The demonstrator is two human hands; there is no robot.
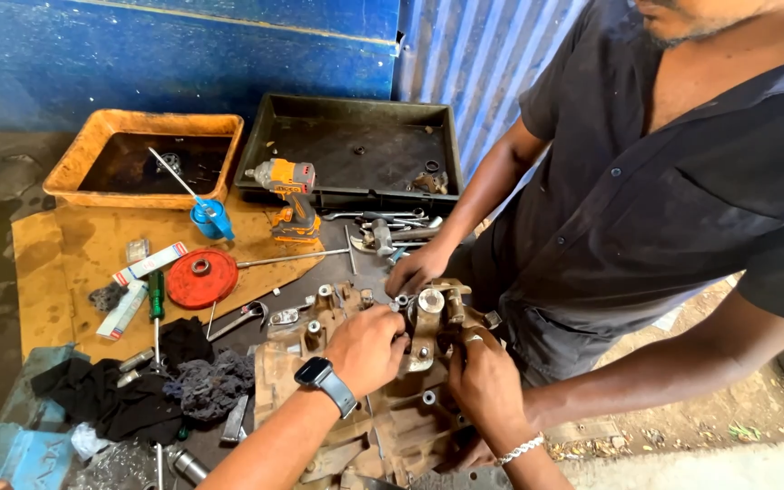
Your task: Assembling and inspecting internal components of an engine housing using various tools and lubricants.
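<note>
A greasy metal housing (428, 318) with bolts and round bosses sits on a dirty mat. My left hand (367, 349), with a dark smartwatch on its wrist, grips the housing's left side. My right hand (485, 386), with a ring and a beaded bracelet, holds its right side from below. Another person in a dark shirt sits opposite; one of their hands (416, 268) rests on the far edge of the housing, and their other forearm (664, 377) reaches in behind my right hand.
An orange tray (83, 150) of dark liquid and a black tray (256, 145) stand at the back. Around the work lie a yellow cordless driver (288, 195), a blue oil can (213, 218), a red disc (200, 279), a green screwdriver (155, 299), wrenches (383, 222) and dark rags (151, 386).
</note>
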